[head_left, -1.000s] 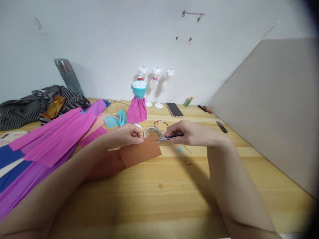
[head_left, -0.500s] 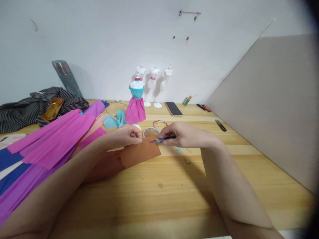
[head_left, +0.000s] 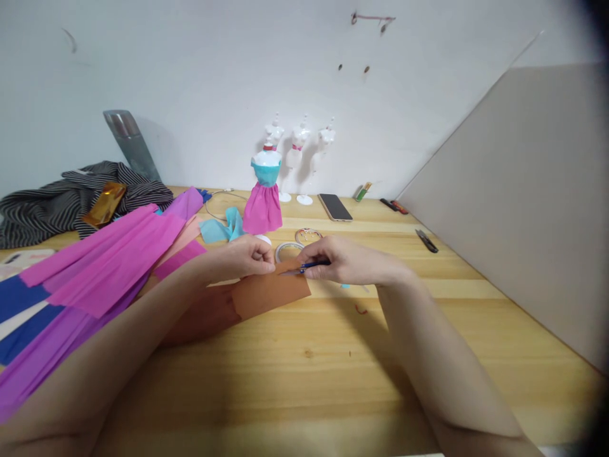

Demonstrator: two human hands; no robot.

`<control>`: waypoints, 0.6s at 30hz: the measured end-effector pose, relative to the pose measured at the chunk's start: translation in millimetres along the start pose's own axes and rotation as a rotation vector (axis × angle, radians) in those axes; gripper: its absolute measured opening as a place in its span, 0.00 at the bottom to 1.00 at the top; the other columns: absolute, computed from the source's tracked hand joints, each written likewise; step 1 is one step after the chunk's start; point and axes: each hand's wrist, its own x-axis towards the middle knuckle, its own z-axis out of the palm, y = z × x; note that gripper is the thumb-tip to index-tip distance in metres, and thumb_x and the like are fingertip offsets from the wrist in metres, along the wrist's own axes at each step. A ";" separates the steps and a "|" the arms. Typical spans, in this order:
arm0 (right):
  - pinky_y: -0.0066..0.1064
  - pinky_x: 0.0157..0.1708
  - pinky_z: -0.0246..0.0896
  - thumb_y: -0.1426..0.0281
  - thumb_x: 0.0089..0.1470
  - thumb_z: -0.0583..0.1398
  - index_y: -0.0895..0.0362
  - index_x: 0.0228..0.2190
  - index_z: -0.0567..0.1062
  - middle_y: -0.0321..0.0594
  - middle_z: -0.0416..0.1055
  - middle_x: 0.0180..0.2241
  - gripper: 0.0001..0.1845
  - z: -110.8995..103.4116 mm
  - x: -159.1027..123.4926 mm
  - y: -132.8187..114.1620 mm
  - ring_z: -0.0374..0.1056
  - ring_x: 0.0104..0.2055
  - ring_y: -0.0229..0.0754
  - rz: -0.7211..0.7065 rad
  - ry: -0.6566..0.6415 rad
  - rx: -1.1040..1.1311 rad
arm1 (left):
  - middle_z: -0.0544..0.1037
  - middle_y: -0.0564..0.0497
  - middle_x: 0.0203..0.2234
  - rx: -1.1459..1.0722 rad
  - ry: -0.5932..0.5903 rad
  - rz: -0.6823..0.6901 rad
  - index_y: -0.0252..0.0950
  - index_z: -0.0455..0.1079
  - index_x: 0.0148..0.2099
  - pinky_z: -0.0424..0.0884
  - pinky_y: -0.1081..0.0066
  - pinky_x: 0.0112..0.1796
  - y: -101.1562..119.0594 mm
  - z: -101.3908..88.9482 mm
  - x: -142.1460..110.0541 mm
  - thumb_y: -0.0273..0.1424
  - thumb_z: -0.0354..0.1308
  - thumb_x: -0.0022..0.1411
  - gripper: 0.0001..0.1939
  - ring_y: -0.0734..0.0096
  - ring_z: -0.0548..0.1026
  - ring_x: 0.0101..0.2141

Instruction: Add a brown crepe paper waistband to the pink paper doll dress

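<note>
A brown sheet of crepe paper point(head_left: 269, 291) lies on the wooden table point(head_left: 333, 355). My left hand point(head_left: 245, 255) is closed, pinching the sheet's top edge. My right hand point(head_left: 340, 259) is closed on small blue-handled scissors point(head_left: 304, 266). The blades sit in the paper's top edge, just right of my left fingers.
Pink, purple and blue crepe sheets point(head_left: 90, 266) spread at left. A mannequin in a pink and blue dress point(head_left: 262, 197), three bare mannequins point(head_left: 299, 149), tape rolls point(head_left: 288, 251), a phone point(head_left: 335, 207), a striped cloth point(head_left: 57, 203) and a grey board point(head_left: 523, 203) surround the work spot.
My right hand has moved left with the scissors, and the blades have gone from the paper's right corner further along its top edge toward my left hand.
</note>
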 end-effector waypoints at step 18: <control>0.30 0.28 0.47 0.65 0.53 0.56 0.62 0.31 0.77 0.32 0.58 0.22 0.14 3.5 6.8 6.0 0.50 0.26 0.34 -0.057 -0.030 0.131 | 0.65 0.58 0.19 -0.028 -0.015 -0.003 0.34 0.69 0.28 0.53 0.77 0.23 -9.3 0.5 3.1 0.32 0.56 0.52 0.06 0.80 0.60 0.21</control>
